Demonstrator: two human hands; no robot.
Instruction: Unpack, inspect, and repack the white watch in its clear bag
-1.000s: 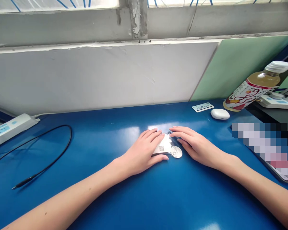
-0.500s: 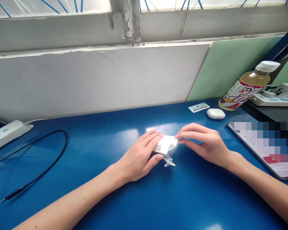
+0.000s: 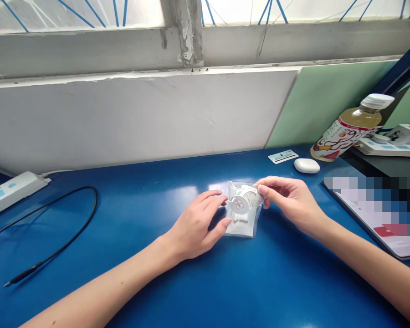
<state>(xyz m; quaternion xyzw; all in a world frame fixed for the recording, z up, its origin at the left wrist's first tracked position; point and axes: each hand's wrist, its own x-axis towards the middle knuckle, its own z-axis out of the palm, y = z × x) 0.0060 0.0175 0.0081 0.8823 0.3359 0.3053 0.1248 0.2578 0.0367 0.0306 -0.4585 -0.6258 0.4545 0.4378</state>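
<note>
A small clear plastic bag (image 3: 241, 228) lies on the blue table, its printed round grey label or disc facing up. Inside are white parts (image 3: 253, 199), among them a round piece and what looks like a beaded strand or cord; their exact kind I cannot make out. My right hand (image 3: 290, 196) pinches the bag's upper right corner between thumb and fingers. On the left side, my left hand (image 3: 200, 223) is open, thumb and fingers apart around the bag's left edge, with the fingertips close to it; whether they touch I cannot tell.
A black cable (image 3: 94, 205) curls at the left beside a white power strip (image 3: 17, 189). Toward the back right are a card (image 3: 283, 156), a white earbud case (image 3: 306, 166) and a drink bottle (image 3: 350, 130). A tablet-like device (image 3: 376, 223), partly blurred, lies at the right.
The bag has been turned over and opened out flat, showing its round disc and white parts. My left hand has come off its top; my right hand has a new hold on its corner.
</note>
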